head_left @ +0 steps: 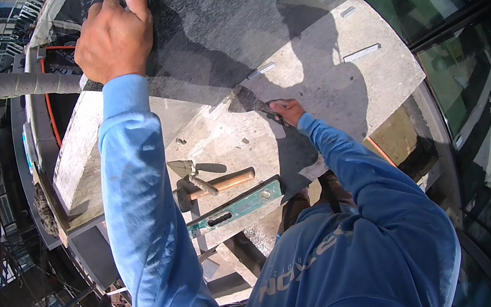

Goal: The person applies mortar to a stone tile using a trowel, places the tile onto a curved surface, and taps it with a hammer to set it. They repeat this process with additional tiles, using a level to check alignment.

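Observation:
My left hand (114,39) is closed around the left edge of a dark grey slab (207,26) at the top, thumb upward. Its fingertips are hidden. In my right hand (289,111) is a trowel (245,97), held by the handle. The blade points up and left, close to the slab's near edge and partly in shadow; whether it touches cannot be made out. Below it, a small trowel (184,168) lies on the pale stone surface (218,138). Beside that rest a wooden-handled mallet (231,182) and a green spirit level (246,203).
Several short pale strips (362,53) lie on the surface toward the right. Glass panes (469,75) line the right side. A grey wrapped pole (35,83) juts in at the left, above scaffolding (2,266) far below. A wooden board (392,139) lies near my right arm.

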The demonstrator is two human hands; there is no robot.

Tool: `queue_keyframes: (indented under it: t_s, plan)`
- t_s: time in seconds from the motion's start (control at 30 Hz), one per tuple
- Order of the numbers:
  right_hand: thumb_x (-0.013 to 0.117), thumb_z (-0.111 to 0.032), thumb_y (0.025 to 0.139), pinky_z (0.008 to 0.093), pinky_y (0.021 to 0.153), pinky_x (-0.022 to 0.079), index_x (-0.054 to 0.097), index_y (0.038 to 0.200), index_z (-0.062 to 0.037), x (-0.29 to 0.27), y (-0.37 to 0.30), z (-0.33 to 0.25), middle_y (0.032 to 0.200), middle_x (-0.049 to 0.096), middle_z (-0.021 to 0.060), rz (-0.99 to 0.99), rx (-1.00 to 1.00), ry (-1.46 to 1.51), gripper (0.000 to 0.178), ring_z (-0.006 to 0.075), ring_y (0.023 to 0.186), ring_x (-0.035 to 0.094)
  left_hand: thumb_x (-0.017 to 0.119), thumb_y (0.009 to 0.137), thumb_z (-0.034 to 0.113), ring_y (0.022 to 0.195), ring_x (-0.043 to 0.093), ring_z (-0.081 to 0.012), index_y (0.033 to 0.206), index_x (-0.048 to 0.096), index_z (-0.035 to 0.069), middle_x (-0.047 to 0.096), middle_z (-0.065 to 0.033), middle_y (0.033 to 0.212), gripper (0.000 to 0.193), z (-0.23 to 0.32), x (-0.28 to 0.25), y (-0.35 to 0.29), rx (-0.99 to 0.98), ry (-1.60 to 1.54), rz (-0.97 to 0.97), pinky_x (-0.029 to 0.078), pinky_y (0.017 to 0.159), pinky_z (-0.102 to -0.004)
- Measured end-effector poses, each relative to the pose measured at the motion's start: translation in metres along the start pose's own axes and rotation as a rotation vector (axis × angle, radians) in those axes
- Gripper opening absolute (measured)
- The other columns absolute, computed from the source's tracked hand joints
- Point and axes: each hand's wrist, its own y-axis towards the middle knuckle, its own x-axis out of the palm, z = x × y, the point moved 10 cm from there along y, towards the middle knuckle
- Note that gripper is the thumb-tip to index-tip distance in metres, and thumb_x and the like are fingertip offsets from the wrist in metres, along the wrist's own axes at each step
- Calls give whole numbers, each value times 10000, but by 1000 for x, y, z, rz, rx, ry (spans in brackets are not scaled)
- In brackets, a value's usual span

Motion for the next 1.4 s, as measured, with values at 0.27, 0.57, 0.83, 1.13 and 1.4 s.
queue_keyframes:
  t_s: [0.27,0.57,0.83,1.13,1.4]
  plan:
    - [650,-312,960,264,419,416,723,1151,-87,9,1,16,702,667,25,4,26,90,304,77,470,511,443,947,439,895,671,-347,1042,707,150,698,-95,986,403,-25,26,1,-342,-148,-192,534,730,-460]
    - [650,-302,960,304,815,519,663,1193,26,62,-19,20,1008,726,135,191,-178,50,403,167,892,652,432,971,547,820,691,-327,950,757,139,709,-84,900,522,-34,32,-1,-505,-200,-161,541,673,-442]
    - [639,-339,972,286,528,468,658,1223,6,69,-35,22,788,677,54,276,-128,257,426,91,586,532,389,988,547,866,689,-327,985,753,159,716,-57,973,532,-31,33,-1,-517,-166,-245,540,716,-453]
    - [620,-322,992,234,508,411,632,1274,-11,-158,-183,-61,790,651,20,396,-237,160,420,54,580,504,372,987,570,933,679,-344,1041,734,171,705,-65,1068,542,-34,34,-3,-554,-177,-252,535,776,-462]
    - [625,-271,983,265,712,482,637,1230,26,-344,-437,-94,821,632,23,1128,-419,-151,387,97,758,564,259,987,643,1080,633,-352,1207,683,195,684,-77,1172,654,-38,52,-6,-592,-186,-399,499,887,-477]
